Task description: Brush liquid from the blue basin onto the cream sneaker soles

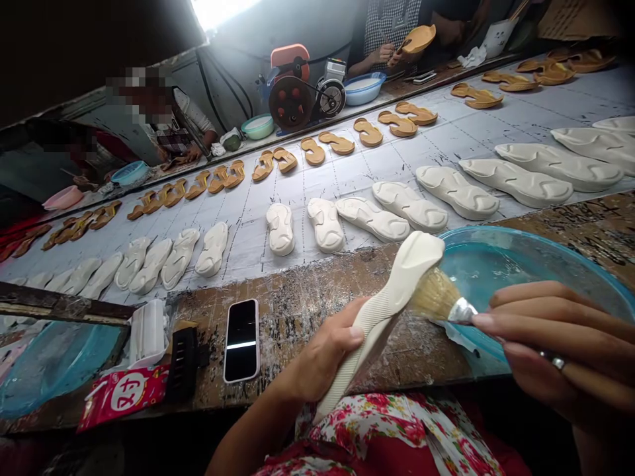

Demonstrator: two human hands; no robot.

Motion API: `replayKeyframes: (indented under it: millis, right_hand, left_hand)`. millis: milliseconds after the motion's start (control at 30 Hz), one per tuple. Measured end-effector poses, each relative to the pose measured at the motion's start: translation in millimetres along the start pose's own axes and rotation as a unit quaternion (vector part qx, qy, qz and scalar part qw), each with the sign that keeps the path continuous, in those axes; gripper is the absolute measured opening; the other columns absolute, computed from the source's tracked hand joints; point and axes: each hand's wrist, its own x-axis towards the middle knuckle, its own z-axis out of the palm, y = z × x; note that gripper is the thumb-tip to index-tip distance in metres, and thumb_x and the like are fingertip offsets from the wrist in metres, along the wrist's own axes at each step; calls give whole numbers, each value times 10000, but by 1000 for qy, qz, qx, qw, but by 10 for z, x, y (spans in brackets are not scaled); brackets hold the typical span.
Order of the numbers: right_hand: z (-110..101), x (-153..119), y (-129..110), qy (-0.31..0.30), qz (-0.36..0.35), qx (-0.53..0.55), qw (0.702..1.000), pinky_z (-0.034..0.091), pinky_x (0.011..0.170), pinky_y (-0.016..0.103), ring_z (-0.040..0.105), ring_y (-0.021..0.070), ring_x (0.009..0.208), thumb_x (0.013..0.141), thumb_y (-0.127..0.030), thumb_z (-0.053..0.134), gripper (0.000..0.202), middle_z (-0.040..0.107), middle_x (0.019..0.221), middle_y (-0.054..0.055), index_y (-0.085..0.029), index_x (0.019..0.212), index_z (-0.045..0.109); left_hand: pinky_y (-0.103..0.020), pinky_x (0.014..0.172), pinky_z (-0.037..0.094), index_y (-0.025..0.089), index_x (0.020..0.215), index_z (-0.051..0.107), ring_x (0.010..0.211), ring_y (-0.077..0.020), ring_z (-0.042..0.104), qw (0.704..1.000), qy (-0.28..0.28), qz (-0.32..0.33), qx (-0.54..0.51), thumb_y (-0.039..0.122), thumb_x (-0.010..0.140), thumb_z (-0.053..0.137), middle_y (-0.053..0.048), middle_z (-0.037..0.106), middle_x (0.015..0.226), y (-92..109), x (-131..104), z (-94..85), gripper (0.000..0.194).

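Observation:
My left hand [330,350] is wrapped round the middle of a white shoe sole [384,307], which is held tilted above the workbench, its far end raised. A brush [459,309] with pale bristles and a silver ferrule is pinched in my right hand [560,337]. Its bristles touch the side edge of the sole near the raised end. Behind the brush stands a blue basin [496,254] of liquid. White soles [325,225] lie in a row on the covered surface beyond.
A phone [241,340], a black object [183,362], a red packet [124,395] and a white container [147,332] are at left. Brown soles [312,151] line the far side, near a belt-driven machine [292,99]. Several people work across the table.

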Motion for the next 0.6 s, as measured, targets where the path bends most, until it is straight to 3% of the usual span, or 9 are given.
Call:
replayKeyframes:
  millis: [100,200,367,467,533,600]
  right_hand:
    - [55,-5,-88,-32,-4,21,999,498,671,289,565,147,808,758,-38,498,388,599,798,33,-174,1117,549]
    - [118,-36,-140,-16,14,33,999,506,650,285,572,148,809,787,-77,512,340,590,784,32,-171,1112,547]
    - [127,-52,-174,-49,3,21,999,504,696,218,571,115,859,847,-150,485,228,598,760,28,-170,1059,566]
    - [121,-17,-189,-83,-26,20,996,492,739,189,576,85,813,863,-174,481,171,610,729,10,-174,1010,570]
    - [143,12,-205,-90,-30,31,995,497,724,201,584,88,769,862,-167,480,158,613,710,7,-173,996,563]
    - [178,34,-224,-91,-38,57,994,507,703,207,590,91,731,847,-154,495,161,617,707,7,-157,998,550]
  left_hand:
    - [-438,857,332,233,1106,629,975,-320,498,1000,-15,7,-19,369,797,360,-32,641,1061,-36,25,34,431]
    - [-471,903,328,254,1176,578,1020,-337,485,998,-28,46,-11,403,813,329,-34,621,1102,-73,75,68,466]
    - [-438,1023,261,227,1289,456,1231,-308,334,975,-36,149,158,374,837,359,-43,428,1340,-3,93,59,485]
    - [-397,1064,203,210,1283,463,1283,-275,260,956,-41,173,234,362,855,359,-54,367,1376,51,80,35,466]
    - [-398,1058,214,204,1283,454,1272,-276,273,965,-45,161,203,380,845,365,-59,368,1374,41,88,45,481]
    - [-395,1023,268,198,1269,453,1229,-282,329,987,-22,122,103,435,820,385,-67,409,1342,-11,112,89,512]
